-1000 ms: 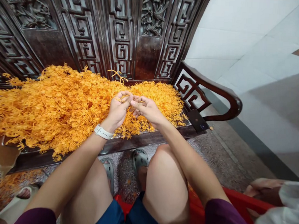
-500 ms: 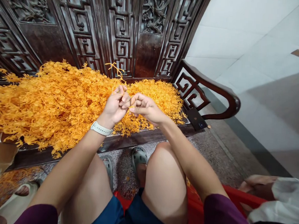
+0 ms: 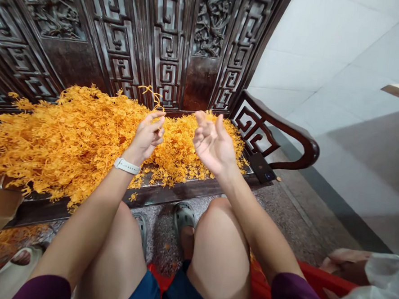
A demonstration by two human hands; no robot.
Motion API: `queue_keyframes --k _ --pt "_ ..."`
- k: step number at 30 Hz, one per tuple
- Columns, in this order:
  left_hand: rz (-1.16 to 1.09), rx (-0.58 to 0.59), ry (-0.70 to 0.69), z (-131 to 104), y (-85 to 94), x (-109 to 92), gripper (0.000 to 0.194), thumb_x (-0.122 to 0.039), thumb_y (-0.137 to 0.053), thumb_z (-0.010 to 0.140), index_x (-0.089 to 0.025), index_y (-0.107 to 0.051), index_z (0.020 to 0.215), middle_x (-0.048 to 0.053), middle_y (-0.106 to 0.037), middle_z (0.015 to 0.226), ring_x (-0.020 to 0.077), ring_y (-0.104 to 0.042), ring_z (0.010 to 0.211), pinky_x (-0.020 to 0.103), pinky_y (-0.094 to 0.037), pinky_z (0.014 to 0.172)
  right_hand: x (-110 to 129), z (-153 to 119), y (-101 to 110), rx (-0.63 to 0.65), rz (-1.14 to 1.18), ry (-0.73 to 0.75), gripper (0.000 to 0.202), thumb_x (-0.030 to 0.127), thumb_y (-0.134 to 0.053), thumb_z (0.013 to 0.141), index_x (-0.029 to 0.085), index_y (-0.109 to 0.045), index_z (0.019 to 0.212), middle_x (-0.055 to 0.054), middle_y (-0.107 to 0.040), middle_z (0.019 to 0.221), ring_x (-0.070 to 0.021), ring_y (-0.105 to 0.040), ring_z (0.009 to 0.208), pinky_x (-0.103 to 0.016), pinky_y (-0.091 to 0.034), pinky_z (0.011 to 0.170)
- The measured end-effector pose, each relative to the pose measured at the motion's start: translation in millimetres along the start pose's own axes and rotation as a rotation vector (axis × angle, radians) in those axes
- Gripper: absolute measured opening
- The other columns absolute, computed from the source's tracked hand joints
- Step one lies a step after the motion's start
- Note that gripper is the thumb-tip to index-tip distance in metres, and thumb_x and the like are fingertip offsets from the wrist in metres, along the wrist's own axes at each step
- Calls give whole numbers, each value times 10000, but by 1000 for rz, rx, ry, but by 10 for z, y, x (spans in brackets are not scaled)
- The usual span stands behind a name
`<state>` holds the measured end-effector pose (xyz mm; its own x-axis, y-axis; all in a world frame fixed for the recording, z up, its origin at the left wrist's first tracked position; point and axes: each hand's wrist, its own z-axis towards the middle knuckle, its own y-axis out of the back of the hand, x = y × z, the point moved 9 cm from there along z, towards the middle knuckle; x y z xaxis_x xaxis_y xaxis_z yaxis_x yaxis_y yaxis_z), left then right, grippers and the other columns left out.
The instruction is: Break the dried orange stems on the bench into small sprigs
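Observation:
My left hand (image 3: 149,135), with a pale watch band on its wrist, is closed in a pinch in front of the orange pile. From its fingertips a thin, mostly bare orange plastic sprig (image 3: 152,92) sticks up. My right hand (image 3: 213,141) is raised to the right, palm up with fingers apart and slightly blurred; nothing shows in it. Behind both hands lies a big heap of orange plastic sprigs (image 3: 75,137) on the bench seat. Smaller loose pieces (image 3: 182,153) are piled between and behind the hands.
The dark carved wooden bench (image 3: 201,84) has a curved armrest (image 3: 289,123) on the right. A black phone (image 3: 262,167) lies on the seat's right end. Torn cardboard (image 3: 0,200) is at left. Another person's hand (image 3: 344,257) shows at lower right, beside red plastic (image 3: 327,274).
My right hand has let go, moved away to the right and opened. My left hand has shifted slightly left and keeps the sprig.

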<state>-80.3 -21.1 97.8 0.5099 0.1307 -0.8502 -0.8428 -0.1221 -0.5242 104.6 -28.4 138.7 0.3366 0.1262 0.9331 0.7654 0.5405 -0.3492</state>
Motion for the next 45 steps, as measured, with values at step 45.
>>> queue_keyframes --k 45 --pt "1753 258 -448 -844 -333 132 194 -263 -636 955 -144 -790 949 30 -477 592 198 -474 541 360 -386 671 -838 375 -176 210 -368 -242 399 529 -856 845 160 -705 827 -44 -682 818 -146 -608 760 -288 -502 707"
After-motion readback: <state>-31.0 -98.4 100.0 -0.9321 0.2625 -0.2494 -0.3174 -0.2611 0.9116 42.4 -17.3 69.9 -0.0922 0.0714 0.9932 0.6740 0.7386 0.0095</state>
